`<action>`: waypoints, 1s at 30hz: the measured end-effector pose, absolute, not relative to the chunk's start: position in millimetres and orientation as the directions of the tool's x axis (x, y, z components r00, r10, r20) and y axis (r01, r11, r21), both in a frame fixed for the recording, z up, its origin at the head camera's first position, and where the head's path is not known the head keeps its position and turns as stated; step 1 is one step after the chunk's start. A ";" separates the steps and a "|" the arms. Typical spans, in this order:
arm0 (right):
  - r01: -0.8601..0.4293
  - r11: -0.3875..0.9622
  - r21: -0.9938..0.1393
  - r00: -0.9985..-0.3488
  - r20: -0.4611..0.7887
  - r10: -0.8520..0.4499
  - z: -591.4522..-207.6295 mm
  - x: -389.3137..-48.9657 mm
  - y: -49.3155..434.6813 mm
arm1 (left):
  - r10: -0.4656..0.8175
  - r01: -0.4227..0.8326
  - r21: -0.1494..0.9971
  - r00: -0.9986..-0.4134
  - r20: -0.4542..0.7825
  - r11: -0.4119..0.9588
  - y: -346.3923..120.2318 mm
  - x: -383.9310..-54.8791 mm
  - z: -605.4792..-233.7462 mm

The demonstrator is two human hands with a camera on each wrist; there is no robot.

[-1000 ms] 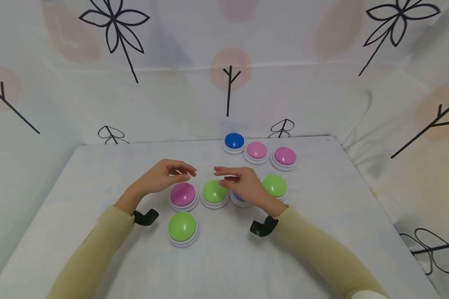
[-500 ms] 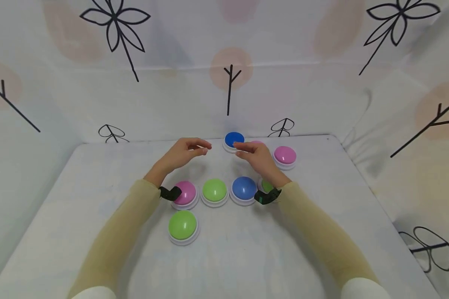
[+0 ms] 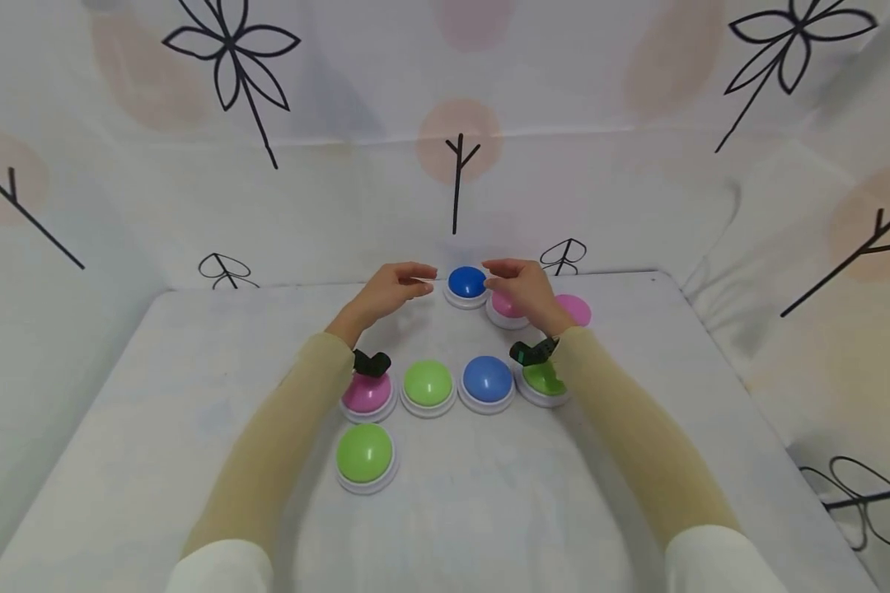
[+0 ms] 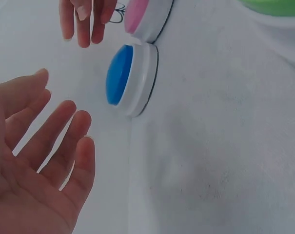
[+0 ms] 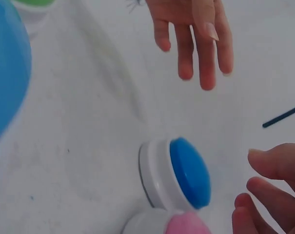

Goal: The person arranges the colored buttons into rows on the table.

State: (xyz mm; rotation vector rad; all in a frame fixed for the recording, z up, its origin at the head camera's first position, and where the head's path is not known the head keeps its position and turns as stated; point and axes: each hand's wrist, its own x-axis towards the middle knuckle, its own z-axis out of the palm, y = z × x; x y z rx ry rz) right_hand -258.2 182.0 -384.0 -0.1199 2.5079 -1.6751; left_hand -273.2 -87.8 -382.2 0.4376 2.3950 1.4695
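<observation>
At the back of the table, a blue dome button (image 3: 466,282) on a round white base stands between the two hands. Just left of it my left hand (image 3: 390,292) hovers with fingers extended and apart, holding nothing; the left wrist view shows its open palm (image 4: 40,180) facing the blue button (image 4: 120,75). On the other side my right hand (image 3: 525,290) hovers over a pink button (image 3: 506,306), partly covering it. Its fingers are relaxed and hold nothing. In the right wrist view a gap shows between the right fingertips (image 5: 257,158) and the blue button (image 5: 190,173).
A second pink button (image 3: 574,309) sits at the back right, partly behind the right wrist. Nearer lies a row: magenta (image 3: 367,394), green (image 3: 428,384), lighter blue (image 3: 488,380) and green (image 3: 543,379) buttons. Another green button (image 3: 364,453) lies in front. A patterned cloth wall (image 3: 341,198) rises behind the table.
Both hands have moved away from the near row toward the back of the table, ending on either side of the back blue button. The buttons stay in place.
</observation>
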 end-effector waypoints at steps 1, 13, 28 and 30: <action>-0.005 0.391 -0.920 -0.988 -0.055 -0.143 -384.3 -260.5 183.2 | 0.409 0.105 0.897 -0.908 -0.090 0.430 -86.9 -274.8 -383.6; -0.089 0.610 -0.788 -0.974 -0.059 -0.219 -392.9 -290.4 181.2 | 0.446 0.081 0.874 -0.880 -0.164 0.480 -67.4 -287.9 -397.6; -0.111 0.696 -0.709 -0.954 -0.119 -0.274 -392.3 -297.9 176.8 | 0.408 0.023 0.871 -0.889 -0.207 0.491 -51.6 -292.0 -406.6; -0.116 0.690 -0.714 -0.957 -0.106 -0.271 -392.2 -297.9 175.9 | 0.401 0.022 0.871 -0.893 -0.204 0.491 -51.1 -292.1 -407.1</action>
